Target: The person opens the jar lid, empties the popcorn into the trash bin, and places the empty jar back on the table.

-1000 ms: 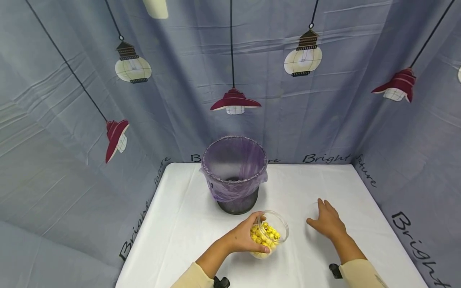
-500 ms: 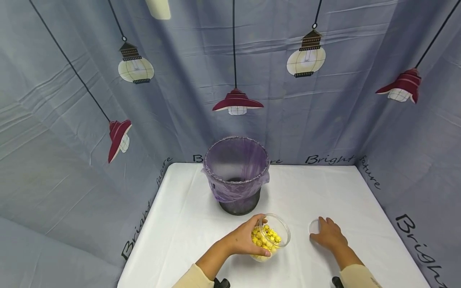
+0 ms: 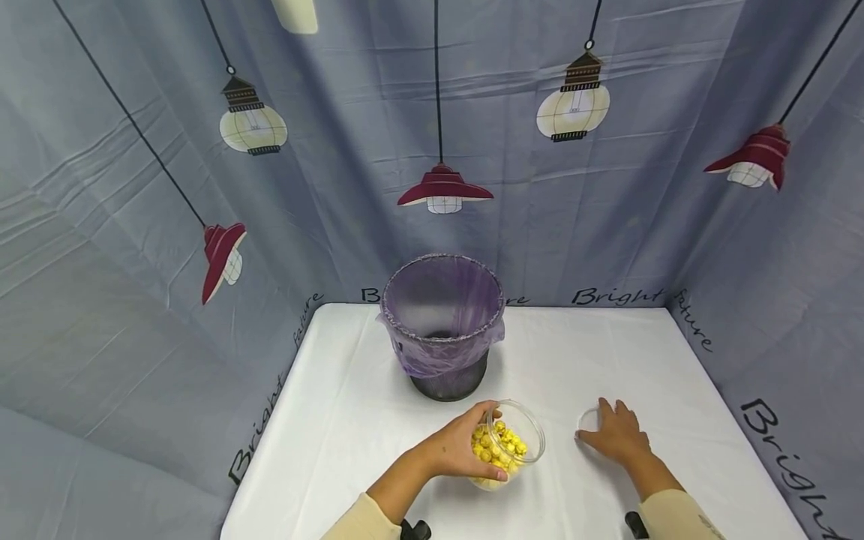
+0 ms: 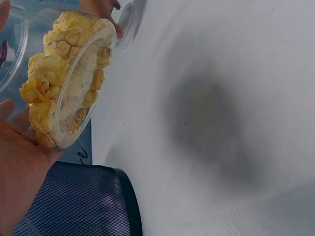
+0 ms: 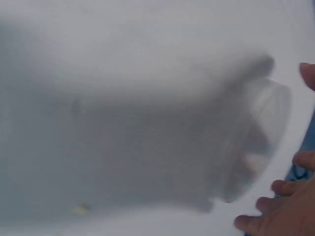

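Open tabletop is running along the left and far right; the lined bin is blocking the far middle, the popcorn jar is crowding the near middle.

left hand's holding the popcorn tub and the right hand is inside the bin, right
The right hand isn't inside the bin: the head view shows it near the clear lid. The left hand does hold the popcorn tub.
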### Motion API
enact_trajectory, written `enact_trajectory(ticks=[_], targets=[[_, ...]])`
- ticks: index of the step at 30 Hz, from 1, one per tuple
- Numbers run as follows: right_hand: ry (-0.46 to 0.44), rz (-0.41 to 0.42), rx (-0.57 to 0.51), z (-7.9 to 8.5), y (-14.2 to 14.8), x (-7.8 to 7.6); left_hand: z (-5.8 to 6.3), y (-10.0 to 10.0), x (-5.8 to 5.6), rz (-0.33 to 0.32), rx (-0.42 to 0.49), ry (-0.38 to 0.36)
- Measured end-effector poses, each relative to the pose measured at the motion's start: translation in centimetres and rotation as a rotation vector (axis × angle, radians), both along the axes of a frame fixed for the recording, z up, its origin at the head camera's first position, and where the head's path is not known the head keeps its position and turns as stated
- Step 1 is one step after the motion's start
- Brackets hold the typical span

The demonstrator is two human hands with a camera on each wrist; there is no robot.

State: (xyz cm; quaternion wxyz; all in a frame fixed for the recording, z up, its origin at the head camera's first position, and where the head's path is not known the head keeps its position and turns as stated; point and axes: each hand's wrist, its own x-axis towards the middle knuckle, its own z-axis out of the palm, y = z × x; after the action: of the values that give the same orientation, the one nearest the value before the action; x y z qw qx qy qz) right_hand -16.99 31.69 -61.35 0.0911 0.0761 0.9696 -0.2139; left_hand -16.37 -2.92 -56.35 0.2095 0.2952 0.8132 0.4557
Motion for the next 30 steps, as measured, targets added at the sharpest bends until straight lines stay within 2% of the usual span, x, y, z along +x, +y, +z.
enact_trajectory(ticks=[4,10,14,17,20,23,30], targets=[[0.120,0.063,-0.064,2.4,-1.5,-2.1,0.1,-0.5,-0.1,0.013,0.005,0.007],[0.306,0.162,-0.157,8.6,-5.1,-6.2,0.2,-1.4,0.1,0.039,0.004,0.001],[0.357,0.213,-0.211,12.6,-7.5,-8.2,0.2,-1.8,0.2,0.049,-0.011,-0.001],[0.368,0.248,-0.265,14.7,-9.4,-9.5,0.2,-2.4,0.2,0.067,-0.026,0.002],[0.360,0.281,-0.305,15.9,-11.3,-10.9,0.2,-3.1,0.1,0.090,-0.035,0.003],[0.346,0.299,-0.321,16.4,-13.0,-12.1,0.1,-3.9,0.1,0.106,-0.032,0.003],[0.293,0.315,-0.301,16.0,-15.5,-13.6,0.1,-6.0,0.2,0.156,-0.034,0.021]])
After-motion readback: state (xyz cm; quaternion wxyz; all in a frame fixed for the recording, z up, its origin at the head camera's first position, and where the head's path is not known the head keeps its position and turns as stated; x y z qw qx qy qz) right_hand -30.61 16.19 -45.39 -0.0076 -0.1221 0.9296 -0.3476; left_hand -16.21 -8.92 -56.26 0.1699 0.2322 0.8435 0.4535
